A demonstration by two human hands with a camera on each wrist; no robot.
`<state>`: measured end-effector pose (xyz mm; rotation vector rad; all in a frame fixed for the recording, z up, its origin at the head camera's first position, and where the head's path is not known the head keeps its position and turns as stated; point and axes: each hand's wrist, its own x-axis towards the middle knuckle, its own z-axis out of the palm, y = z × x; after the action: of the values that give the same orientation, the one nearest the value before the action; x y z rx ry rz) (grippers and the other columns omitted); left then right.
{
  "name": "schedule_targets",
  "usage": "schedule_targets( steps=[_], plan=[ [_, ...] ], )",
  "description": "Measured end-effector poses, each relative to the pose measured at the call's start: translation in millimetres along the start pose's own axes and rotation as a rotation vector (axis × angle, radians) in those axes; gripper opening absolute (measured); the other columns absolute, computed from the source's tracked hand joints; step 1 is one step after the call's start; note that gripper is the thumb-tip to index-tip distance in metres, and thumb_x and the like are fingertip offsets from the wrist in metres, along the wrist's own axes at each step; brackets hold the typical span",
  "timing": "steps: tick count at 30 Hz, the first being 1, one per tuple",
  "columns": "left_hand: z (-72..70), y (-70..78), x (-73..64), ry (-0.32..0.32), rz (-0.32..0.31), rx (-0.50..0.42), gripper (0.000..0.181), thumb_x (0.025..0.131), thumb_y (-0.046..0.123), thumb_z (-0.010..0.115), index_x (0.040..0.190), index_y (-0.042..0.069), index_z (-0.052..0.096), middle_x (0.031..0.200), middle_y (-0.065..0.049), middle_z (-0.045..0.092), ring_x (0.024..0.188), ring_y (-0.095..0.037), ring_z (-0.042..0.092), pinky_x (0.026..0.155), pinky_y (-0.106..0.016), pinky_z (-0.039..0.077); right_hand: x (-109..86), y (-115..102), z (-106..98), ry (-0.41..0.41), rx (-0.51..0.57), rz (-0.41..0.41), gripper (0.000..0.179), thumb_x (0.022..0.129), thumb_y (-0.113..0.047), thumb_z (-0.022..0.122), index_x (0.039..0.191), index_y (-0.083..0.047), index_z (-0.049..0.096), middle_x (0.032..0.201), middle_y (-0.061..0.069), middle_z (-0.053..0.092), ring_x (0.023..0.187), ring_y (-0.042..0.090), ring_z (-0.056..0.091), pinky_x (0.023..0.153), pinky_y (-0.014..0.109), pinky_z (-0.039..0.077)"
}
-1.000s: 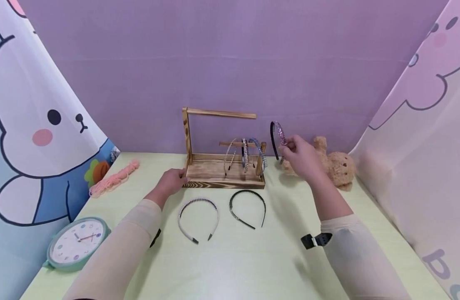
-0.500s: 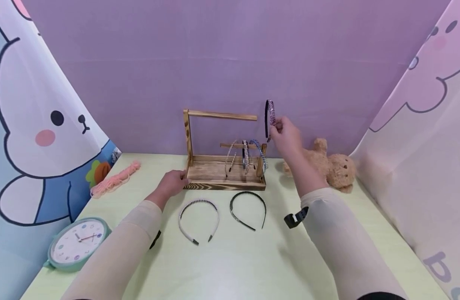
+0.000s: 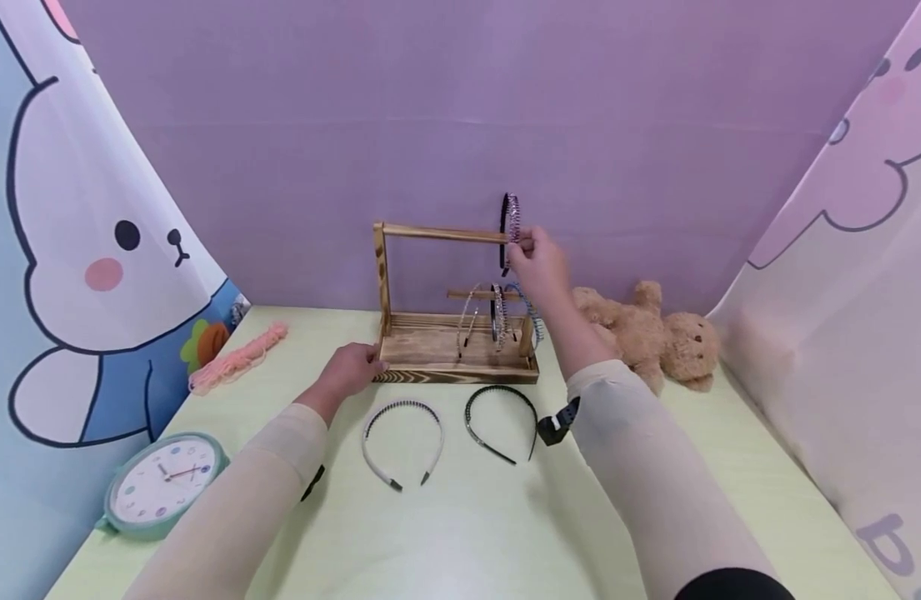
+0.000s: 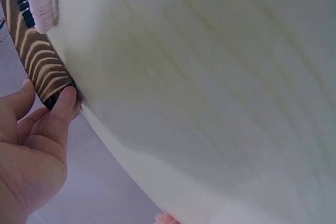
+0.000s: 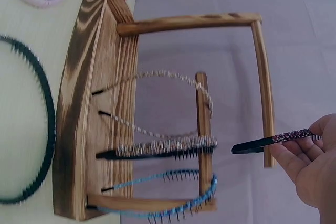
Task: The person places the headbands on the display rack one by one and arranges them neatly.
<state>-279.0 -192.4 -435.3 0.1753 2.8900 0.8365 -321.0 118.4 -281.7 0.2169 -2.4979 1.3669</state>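
Note:
My right hand [image 3: 538, 267] pinches a pink sparkly headband [image 3: 513, 218] with black teeth, which stands upright around the right end of the upper bar [image 3: 441, 234] of a wooden display stand [image 3: 452, 377]. Thumb and fingers of my left hand [image 3: 347, 371] grip the stand's left front corner, seen close up in the left wrist view. On the lower bar hang a thin pale beaded headband [image 5: 157, 73], a thicker beaded headband [image 5: 163, 145] and a blue headband [image 5: 191, 203]. In front of the stand, a white headband [image 3: 364, 442] and a black headband [image 3: 501, 388] lie on the table.
A brown teddy bear [image 3: 640, 329] lies right of the stand. Pink yarn [image 3: 238, 358] and a green-rimmed clock [image 3: 160, 487] are on the left. A purple backdrop [image 3: 317, 167] rises behind the table [image 3: 460, 533].
My right hand has raised the pink sparkly headband and moved it left, from beside the stand to around the upper bar's end. My left hand keeps its grip on the corner.

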Motion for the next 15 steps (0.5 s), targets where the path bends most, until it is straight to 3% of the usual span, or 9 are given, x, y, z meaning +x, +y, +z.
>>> schedule_targets(
  steps=[8,15],
  plan=[
    [-1.2,0.8,-1.0,0.005,0.022,0.022,0.045,0.1,0.025,0.057,0.139,0.001,0.055,0.109,-0.015,0.068,0.077,-0.023,0.053,0.074,-0.037,0.043,-0.9,-17,30,-0.019,0.061,-0.073,0.03,0.099,-0.019,0.056,0.125,-0.005,0.058,0.105,0.011,0.065,0.091,0.022,0.062,0.077,0.031,0.051],
    [-1.1,1.3,-2.3,0.007,0.016,0.012,0.048,0.1,0.025,0.059,0.14,0.001,0.052,0.08,-0.009,0.058,0.067,-0.02,0.047,0.064,-0.032,0.04,-0.9,-29,61,-0.082,0.075,-0.098,0.029,0.099,-0.023,0.057,0.124,-0.008,0.058,0.104,0.006,0.065,0.091,0.018,0.062,0.077,0.03,0.053]
  ],
)
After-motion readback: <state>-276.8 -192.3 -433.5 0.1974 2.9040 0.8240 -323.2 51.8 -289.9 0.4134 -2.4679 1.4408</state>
